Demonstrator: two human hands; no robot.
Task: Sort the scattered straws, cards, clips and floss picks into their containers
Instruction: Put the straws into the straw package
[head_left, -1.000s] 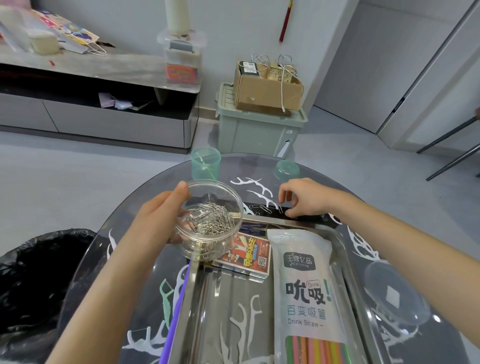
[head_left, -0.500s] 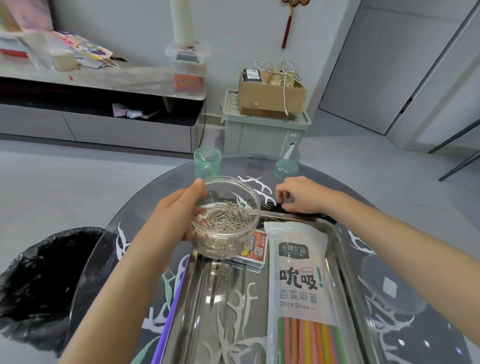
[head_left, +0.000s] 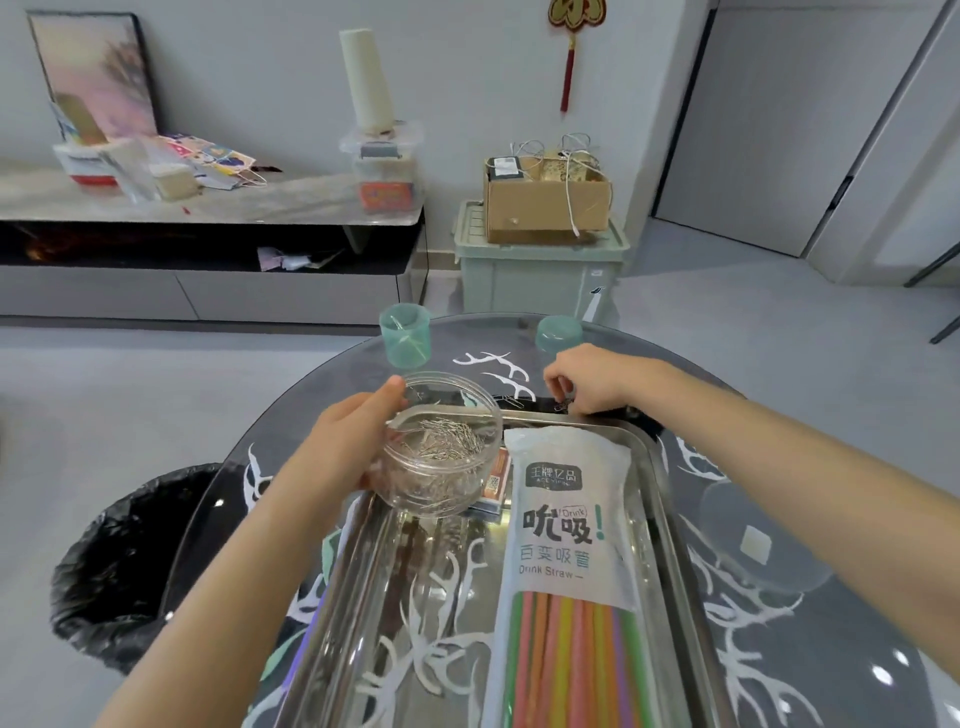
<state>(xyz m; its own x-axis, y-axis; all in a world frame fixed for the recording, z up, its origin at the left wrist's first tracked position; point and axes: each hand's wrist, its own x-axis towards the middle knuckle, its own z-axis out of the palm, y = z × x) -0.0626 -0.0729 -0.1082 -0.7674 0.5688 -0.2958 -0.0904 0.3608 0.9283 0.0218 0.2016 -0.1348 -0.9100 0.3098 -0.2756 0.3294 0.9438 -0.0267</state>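
Clips going into the jar

The left hand (head_left: 353, 441) grips the clear jar (head_left: 441, 467) of paper clips over the tray (head_left: 660, 493). The right hand (head_left: 592, 376) pinches a small clip (head_left: 563, 405) on the tabletop (head_left: 831, 649), just past the tray's far rim.

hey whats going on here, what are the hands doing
A person is sorting small items at a glass table. The left hand holds a clear tub of paper clips over the metal tray, while the right hand pinches a clip on the table just beyond the tray's far edge. A bag of straws lies in the tray. White floss picks lie loose on the table and in the tray.
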